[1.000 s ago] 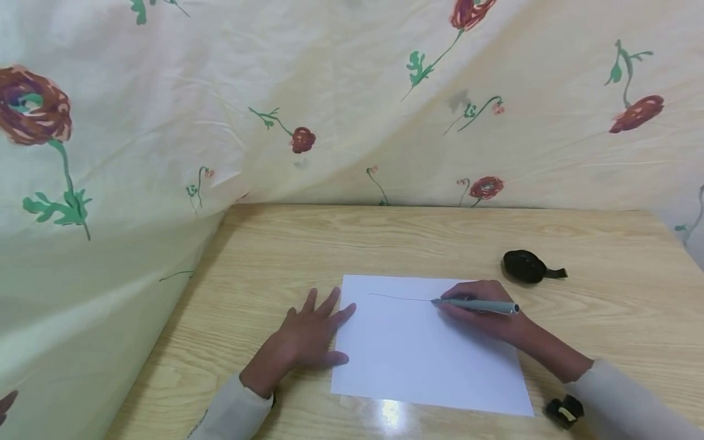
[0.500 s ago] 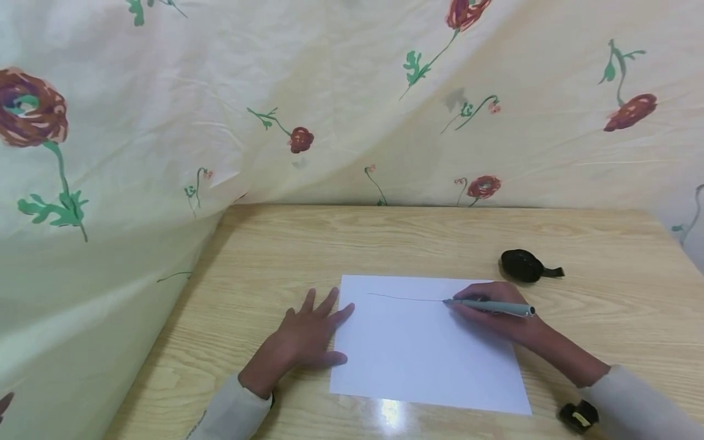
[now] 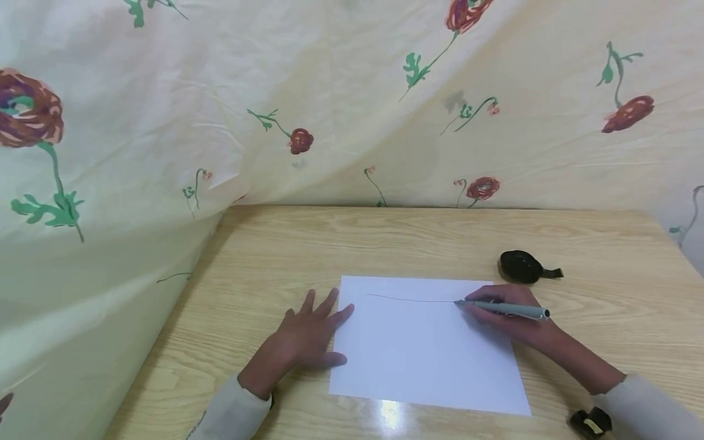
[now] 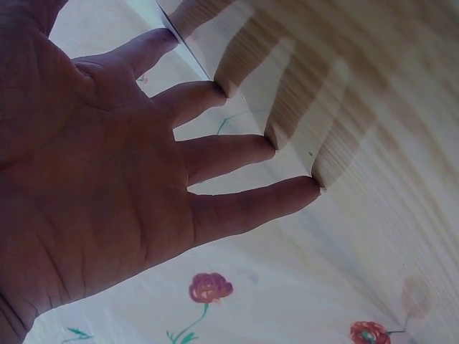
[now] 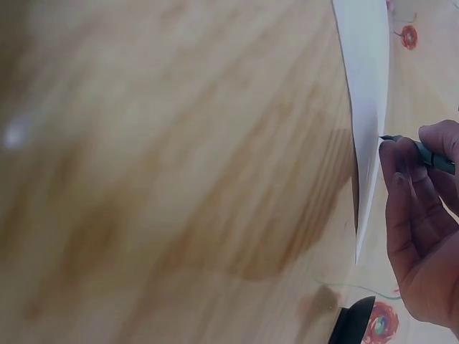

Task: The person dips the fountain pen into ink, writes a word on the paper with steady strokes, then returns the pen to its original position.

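A white sheet of paper [image 3: 418, 360] lies on the wooden table, with one thin, nearly level line [image 3: 409, 299] near its top edge. My right hand [image 3: 511, 311] pinches a grey pen [image 3: 517, 309] whose tip meets the paper at the line's right end. The same pen [image 5: 434, 159] shows between thumb and fingers of the right hand [image 5: 427, 222] in the right wrist view. My left hand [image 3: 308, 336] rests with fingers spread at the paper's left edge. In the left wrist view the left hand [image 4: 107, 172] has straight fingers, their tips touching the surface.
Behind the paper's right corner sits a small black pan-shaped object [image 3: 521, 267] with a short handle. A black device [image 3: 591, 423] is at the right sleeve. Floral cloth [image 3: 330, 91] hangs along the table's [image 3: 264, 244] back and left sides.
My right hand has slid to the right with the pen, and the drawn line has grown longer that way. The left hand stays in place.
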Tool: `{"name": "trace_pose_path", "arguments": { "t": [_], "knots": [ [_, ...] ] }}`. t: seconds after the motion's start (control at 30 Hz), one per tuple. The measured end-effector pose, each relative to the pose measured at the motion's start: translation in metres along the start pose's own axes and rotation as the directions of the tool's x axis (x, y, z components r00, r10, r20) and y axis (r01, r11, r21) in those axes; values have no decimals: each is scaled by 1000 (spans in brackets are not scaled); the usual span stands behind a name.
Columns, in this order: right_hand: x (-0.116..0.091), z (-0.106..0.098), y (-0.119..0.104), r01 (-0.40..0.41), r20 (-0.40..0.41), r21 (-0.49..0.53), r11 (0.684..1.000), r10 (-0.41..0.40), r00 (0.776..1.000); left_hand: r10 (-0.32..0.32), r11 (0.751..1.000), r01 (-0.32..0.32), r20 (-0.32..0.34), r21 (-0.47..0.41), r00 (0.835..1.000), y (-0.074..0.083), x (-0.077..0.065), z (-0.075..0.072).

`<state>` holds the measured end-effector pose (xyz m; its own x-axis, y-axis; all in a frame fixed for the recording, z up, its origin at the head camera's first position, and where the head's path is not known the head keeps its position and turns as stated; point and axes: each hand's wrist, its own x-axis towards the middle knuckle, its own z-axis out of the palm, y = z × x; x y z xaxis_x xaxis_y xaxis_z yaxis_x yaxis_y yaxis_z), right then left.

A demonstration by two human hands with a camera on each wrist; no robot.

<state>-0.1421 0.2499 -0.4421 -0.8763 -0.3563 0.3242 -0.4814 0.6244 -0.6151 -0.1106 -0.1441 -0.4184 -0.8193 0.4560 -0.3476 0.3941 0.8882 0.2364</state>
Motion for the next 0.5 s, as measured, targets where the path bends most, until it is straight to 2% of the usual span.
{"name": "trace_pose_path", "arguments": {
  "t": [0.3,0.5],
  "knots": [
    [2,0,-3,-6,23,-19,1000,7,1000,6,1000,-6,-10,4,1000,-1,-1,1],
    [7,1,-7,69,17,-22,997,-69,997,7,1000,-7,-13,14,1000,0,-2,-1]
  ]
}}
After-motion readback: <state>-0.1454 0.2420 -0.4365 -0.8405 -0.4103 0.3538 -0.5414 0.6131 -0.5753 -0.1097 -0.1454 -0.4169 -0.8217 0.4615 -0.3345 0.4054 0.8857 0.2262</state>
